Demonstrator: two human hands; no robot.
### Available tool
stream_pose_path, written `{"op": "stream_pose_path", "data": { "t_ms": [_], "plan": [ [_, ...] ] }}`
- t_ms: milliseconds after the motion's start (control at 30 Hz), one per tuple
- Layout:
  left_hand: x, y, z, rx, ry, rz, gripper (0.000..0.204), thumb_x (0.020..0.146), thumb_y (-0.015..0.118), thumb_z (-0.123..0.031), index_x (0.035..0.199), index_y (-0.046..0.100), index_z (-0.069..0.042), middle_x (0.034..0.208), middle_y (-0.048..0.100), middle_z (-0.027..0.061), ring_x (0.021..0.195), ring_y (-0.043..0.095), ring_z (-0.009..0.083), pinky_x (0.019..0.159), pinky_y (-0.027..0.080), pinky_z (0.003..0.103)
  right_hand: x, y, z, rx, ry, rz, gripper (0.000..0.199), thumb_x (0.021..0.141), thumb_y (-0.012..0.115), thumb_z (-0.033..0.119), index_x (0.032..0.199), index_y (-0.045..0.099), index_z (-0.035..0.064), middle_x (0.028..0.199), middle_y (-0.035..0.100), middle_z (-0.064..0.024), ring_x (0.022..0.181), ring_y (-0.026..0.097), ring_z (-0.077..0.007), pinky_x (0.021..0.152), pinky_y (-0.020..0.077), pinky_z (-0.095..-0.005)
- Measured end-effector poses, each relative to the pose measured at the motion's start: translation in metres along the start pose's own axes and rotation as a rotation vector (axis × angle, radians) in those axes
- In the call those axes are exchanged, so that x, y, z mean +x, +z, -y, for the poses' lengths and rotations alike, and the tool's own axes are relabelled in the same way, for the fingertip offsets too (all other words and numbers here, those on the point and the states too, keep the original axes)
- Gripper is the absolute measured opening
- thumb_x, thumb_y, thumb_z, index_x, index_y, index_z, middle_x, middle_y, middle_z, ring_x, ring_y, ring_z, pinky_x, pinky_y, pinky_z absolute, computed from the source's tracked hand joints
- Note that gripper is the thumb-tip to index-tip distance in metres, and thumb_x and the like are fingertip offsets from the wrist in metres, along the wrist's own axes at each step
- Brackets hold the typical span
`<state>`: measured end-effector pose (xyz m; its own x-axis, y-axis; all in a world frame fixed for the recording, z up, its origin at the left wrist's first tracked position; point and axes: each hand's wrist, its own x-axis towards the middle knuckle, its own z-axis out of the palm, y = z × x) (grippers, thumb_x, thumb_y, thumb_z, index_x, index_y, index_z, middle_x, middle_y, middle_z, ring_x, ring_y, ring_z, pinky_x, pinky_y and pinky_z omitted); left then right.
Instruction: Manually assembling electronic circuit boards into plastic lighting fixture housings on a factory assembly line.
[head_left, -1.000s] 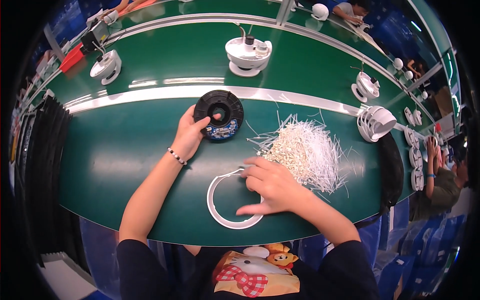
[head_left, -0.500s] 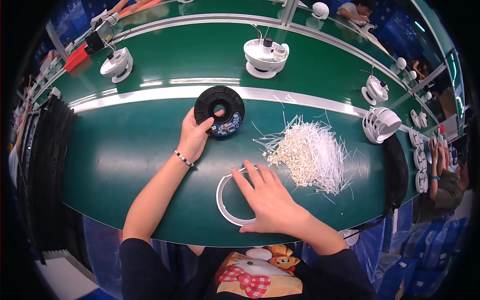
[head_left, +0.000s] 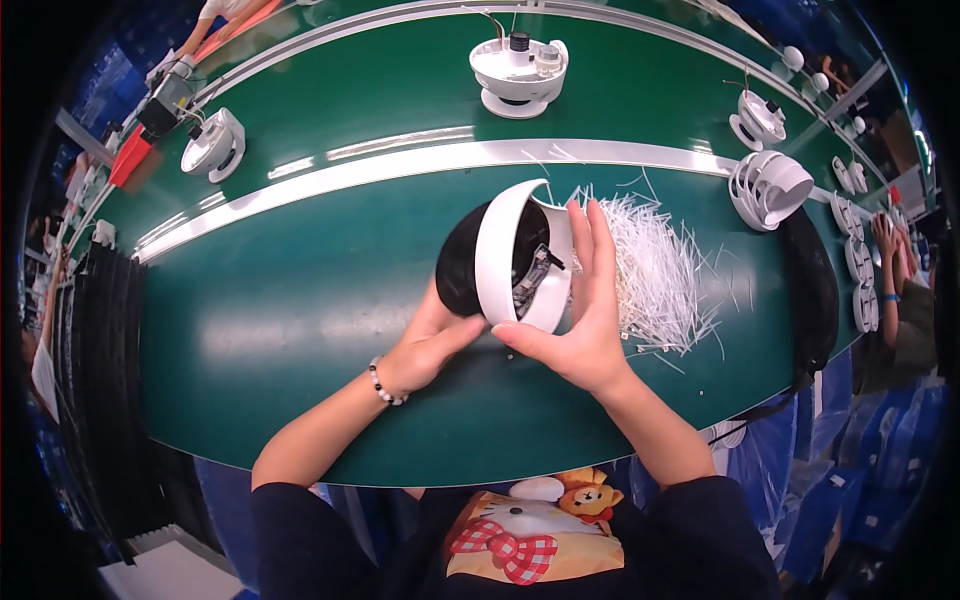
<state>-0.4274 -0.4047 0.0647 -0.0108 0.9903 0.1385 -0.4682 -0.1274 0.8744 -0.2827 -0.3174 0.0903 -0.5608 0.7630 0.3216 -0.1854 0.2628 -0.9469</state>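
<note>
My left hand [head_left: 425, 350] grips a round black plastic housing [head_left: 457, 262] from below and behind, its fingers mostly hidden. A white plastic ring [head_left: 494, 265] is in my right hand [head_left: 588, 340], thumb at its lower edge and fingers along its far right side. The ring stands tilted against the housing's right face; whether it is seated there I cannot tell. Through the ring's opening shows a small circuit board [head_left: 533, 282] on the housing. Just beyond my right hand lies a heap of thin white strips [head_left: 665, 275], partly covered by that hand.
White round units with wires [head_left: 518, 75] stand on the green belt [head_left: 380, 110] past a pale metal rail [head_left: 330, 180]. Nested white rings [head_left: 770, 190] sit at the right, near a black cloth-like thing [head_left: 805, 290]. Black trays [head_left: 105, 380] stand upright at left. Other people work farther off.
My right hand has lifted the white ring off the table and brought it to the black housing. My left hand has turned the housing, so its face now points right.
</note>
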Motion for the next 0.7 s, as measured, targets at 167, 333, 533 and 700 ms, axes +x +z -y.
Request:
{"op": "stream_pose_path", "data": {
  "t_ms": [167, 333, 533, 700],
  "plan": [
    [0.001, -0.009, -0.011, -0.45, -0.298, 0.208, 0.092, 0.073, 0.035, -0.07, 0.136, 0.009, -0.008, 0.141, 0.013, 0.0118, 0.129, 0.014, 0.0315, 0.101, 0.017, 0.053, 0.001, -0.013, -0.001, -0.228, -0.082, 0.138, 0.116, 0.052, 0.081, 0.019, 0.134, 0.002, -0.0015, 0.136, 0.017, -0.0229, 0.124, 0.027, -0.0267, 0.1, 0.0251, -0.0342],
    [0.006, -0.011, -0.013, -0.567, -0.38, -0.042, 0.085, 0.075, 0.025, -0.072, 0.134, 0.02, -0.011, 0.134, 0.028, 0.0159, 0.122, 0.029, 0.0353, 0.093, 0.031, 0.057, 0.0, -0.004, 0.006, -0.443, -0.269, 0.262, 0.111, 0.046, 0.08, 0.037, 0.131, 0.02, -0.0017, 0.133, 0.023, -0.0238, 0.12, 0.027, -0.039, 0.098, 0.0235, -0.0458],
    [0.008, -0.01, -0.012, -0.643, -0.322, -0.213, 0.062, 0.082, 0.032, -0.053, 0.126, 0.037, -0.01, 0.124, 0.043, 0.0135, 0.114, 0.041, 0.0305, 0.096, 0.031, 0.049, -0.001, -0.005, 0.003, -0.155, -0.135, 0.183, 0.112, 0.05, 0.081, 0.018, 0.133, 0.009, -0.003, 0.135, 0.02, -0.018, 0.123, 0.029, -0.0255, 0.1, 0.0259, -0.0348],
    [0.002, -0.012, -0.012, -0.606, -0.252, -0.157, 0.064, 0.08, 0.029, -0.053, 0.127, 0.036, -0.01, 0.125, 0.042, 0.0131, 0.114, 0.041, 0.0307, 0.096, 0.03, 0.049, -0.007, 0.005, -0.002, 0.056, 0.02, 0.146, 0.111, 0.052, 0.08, 0.016, 0.133, 0.007, -0.0032, 0.136, 0.018, -0.0193, 0.124, 0.027, -0.0256, 0.1, 0.0247, -0.0345]
  ]
}}
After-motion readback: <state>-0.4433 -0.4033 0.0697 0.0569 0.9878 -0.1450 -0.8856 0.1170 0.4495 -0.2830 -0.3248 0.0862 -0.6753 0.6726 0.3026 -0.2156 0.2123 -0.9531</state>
